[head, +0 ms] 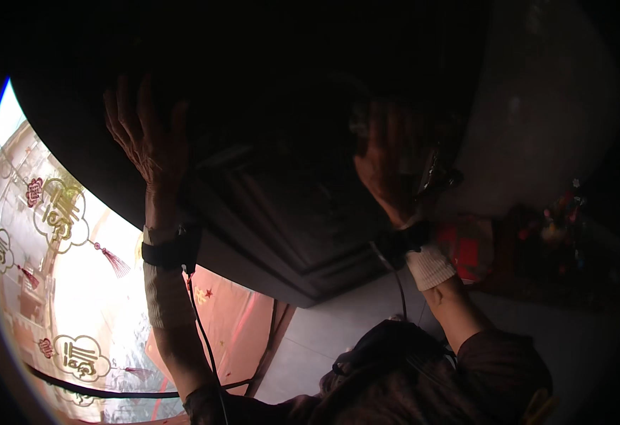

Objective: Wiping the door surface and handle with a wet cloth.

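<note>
A dark panelled door (289,234) fills the middle and top of the view. My left hand (148,133) lies with spread fingers against or just over its dark surface at the upper left. My right hand (382,154), slightly blurred, is raised to the right, its fingers near a faint shiny thing; whether they touch it is too dark to tell. Beside that hand, a metal door handle (429,170) catches some light. Nothing is seen held in either hand. Both wrists wear black straps (169,252) with thin cables, over pale ribbed cuffs (429,265).
At the left is bright glass with decorative characters and tassels (110,260). A pink curtain-like sheet (235,324) hangs below the door. Right of the right arm stand a red object (464,247) and a dim cluster of colourful things (560,228). Pale floor tiles (310,340) show below.
</note>
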The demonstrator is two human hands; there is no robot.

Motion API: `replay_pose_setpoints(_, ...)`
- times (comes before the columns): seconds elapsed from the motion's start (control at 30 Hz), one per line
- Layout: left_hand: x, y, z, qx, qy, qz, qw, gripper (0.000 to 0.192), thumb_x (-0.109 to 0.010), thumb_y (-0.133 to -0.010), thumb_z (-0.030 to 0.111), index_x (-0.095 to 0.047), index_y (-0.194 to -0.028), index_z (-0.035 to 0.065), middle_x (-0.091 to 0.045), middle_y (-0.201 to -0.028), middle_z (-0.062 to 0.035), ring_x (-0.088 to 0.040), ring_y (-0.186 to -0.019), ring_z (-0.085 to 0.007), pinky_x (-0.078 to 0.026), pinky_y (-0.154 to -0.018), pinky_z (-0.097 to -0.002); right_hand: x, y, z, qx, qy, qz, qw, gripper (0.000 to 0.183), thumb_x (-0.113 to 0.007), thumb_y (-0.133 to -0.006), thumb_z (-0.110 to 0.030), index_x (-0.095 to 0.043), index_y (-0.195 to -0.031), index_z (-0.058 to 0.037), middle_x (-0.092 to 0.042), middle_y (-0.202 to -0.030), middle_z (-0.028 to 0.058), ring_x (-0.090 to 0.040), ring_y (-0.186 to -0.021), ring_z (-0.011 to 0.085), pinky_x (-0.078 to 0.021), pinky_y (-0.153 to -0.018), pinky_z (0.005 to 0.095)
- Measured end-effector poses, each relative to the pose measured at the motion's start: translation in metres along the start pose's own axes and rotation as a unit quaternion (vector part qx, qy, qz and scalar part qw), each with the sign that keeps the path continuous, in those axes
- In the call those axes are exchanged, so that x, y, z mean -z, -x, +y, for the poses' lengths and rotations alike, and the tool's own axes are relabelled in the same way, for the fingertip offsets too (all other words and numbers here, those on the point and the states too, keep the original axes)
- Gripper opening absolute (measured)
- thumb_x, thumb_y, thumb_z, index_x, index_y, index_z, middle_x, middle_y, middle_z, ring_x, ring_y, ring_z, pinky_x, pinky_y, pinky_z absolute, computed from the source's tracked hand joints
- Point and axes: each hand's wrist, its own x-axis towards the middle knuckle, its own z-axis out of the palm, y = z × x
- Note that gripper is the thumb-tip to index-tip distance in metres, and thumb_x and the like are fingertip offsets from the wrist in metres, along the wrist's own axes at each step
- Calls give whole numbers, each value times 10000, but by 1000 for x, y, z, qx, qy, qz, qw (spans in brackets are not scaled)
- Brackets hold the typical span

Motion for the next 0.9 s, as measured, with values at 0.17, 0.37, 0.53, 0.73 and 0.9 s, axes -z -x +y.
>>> replay_pose_setpoints(0.17,0,5,-5,-13,-15,2,1000,562,-611,-838,390,-458,-1298,105,-342,-1389,-148,-276,-1298,-381,-265,-1043,-508,13,-6,-49,102,-24,-93,990,476,-593,-769,-190,-478,-1207,-43,-487,-1155,205,-472,-1098,376,-366,-931,522)
replay_pose_setpoints(0.37,0,6,-13,-13,-21,-5,1000,578,-650,-811,363,-463,-1287,93,-344,-1385,-156,-270,-1301,-392,-277,-1030,-529,-77,58,21,-30,-109,-15,993,557,-560,-891,-225,-324,-1358,-34,-383,-1339,189,-389,-1218,377,-329,-1022,432)
replay_pose_setpoints(0.53,13,13,-17,34,22,-11,999,569,-702,-770,288,-488,-1262,99,-356,-1374,-166,-269,-1303,-403,-293,-1024,-539,-49,69,-16,-118,-93,-68,986,565,-568,-886,-241,-335,-1341,1,-366,-1334,243,-383,-1228,379,-328,-1024,440)
replay_pose_setpoints(0.73,44,3,-7,131,173,-11,976,500,-705,-755,182,-523,-1214,103,-443,-1303,-156,-394,-1243,-367,-410,-980,-452,-21,1,-98,44,-58,-40,997,491,-529,-899,-276,-411,-1321,-52,-399,-1352,213,-377,-1250,389,-343,-1001,518)
replay_pose_setpoints(0.9,82,45,-4,130,145,-57,979,488,-708,-743,149,-527,-1193,102,-457,-1282,-162,-441,-1201,-373,-443,-942,-440,-36,-11,-153,326,-199,-7,924,487,-552,-873,-230,-422,-1315,-70,-404,-1349,182,-382,-1255,395,-331,-1011,536)
